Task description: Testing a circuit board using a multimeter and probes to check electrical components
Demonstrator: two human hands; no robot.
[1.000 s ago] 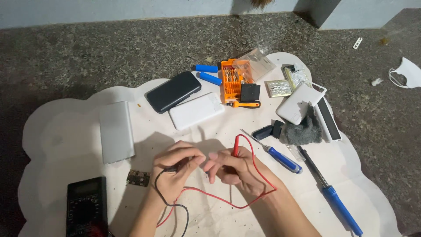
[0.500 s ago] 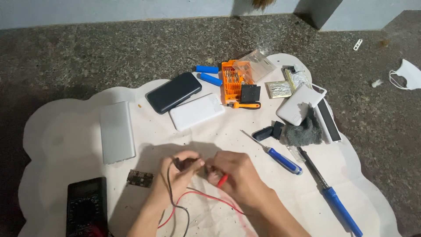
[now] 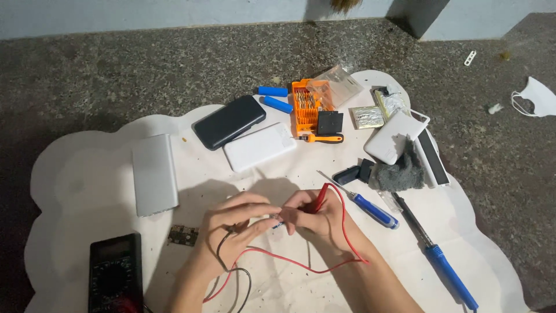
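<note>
Small part between fingertips, perhaps blue

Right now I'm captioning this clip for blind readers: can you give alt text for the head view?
Two bare hands meet over a white mat: the left hand pinches a black probe lead, the right hand a red probe, both at a small blue part between them. A black multimeter, power banks and screwdrivers lie around.

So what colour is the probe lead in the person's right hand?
Red: the probe lead held by the right hand loops across the mat, clearest in the head view.
</note>
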